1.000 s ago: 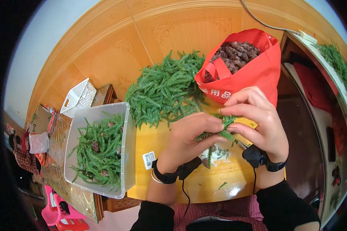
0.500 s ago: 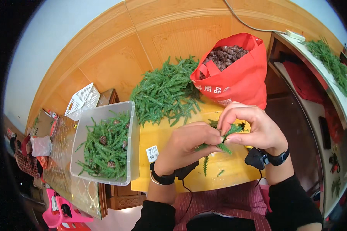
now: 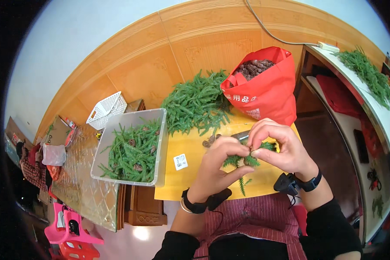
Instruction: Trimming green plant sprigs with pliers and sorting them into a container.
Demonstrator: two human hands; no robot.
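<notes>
My left hand [image 3: 219, 167] and my right hand [image 3: 281, 147] meet over the yellow table [image 3: 182, 182]. A small green artificial pine sprig [image 3: 251, 161] is between them, one tip hanging down. Both hands are closed, their fingertips pinching together above the middle of the sprig; something thin and brownish there is too small to name. Next to my left fingers lie brown pine cones [image 3: 211, 141], partly hidden, and a dark flat object [image 3: 241, 135] that I cannot make out. A white label [image 3: 180, 161] is on the table to the left.
A clear plastic bin [image 3: 161, 151] at left holds green sprigs and pine cones. Behind are a heap of pine sprigs [image 3: 197, 102] and a red bag [image 3: 268, 95] full of cones. A white basket [image 3: 106, 110], pink chair [image 3: 67, 225] and shelf unit [image 3: 355, 82] stand around; another person [image 3: 32, 171] is far left.
The view has shifted, so the table and bin appear further right and higher. My left hand has opened out somewhat around the sprig, and the pine cones and dark object beside it now show.
</notes>
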